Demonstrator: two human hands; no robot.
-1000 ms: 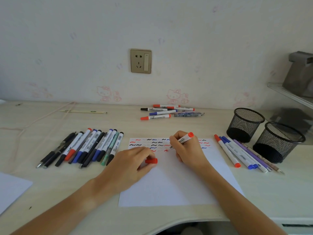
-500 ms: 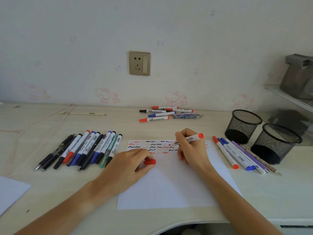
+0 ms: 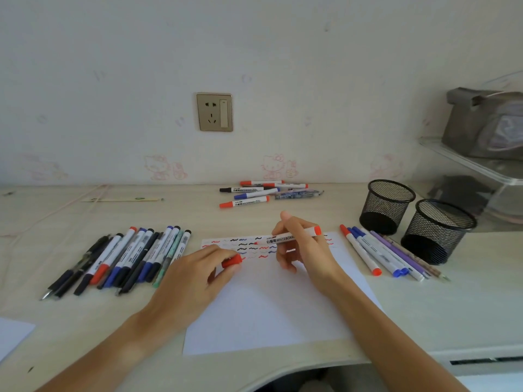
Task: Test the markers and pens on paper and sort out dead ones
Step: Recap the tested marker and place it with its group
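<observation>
Right hand (image 3: 304,250) curled round a red whiteboard marker (image 3: 288,237), fingers (image 3: 285,260) and thumb pinched on the barrel, held nearly level just above the far end of the paper (image 3: 271,306), tip toward the left, looked like a test stroke just finished. Left hand (image 3: 195,278) resting on the paper's left edge, pinching the red cap (image 3: 232,261) between thumb and fingertips, kept close by, probably so recapping took one short move. Squiggles (image 3: 254,247) in red, blue and black packed along the paper's far edge, leaving the near part blank for more tests. Left of the paper, a long row of pens (image 3: 121,258) side by side; right of it, a smaller row (image 3: 382,253); beyond it near the wall, a loose bunch of markers (image 3: 254,192). Couldn't tell which group meant dead ones. Two mesh cups (image 3: 413,219) right of the paper, on the table (image 3: 424,306), apparently empty, presumably waiting for sorted pens.
</observation>
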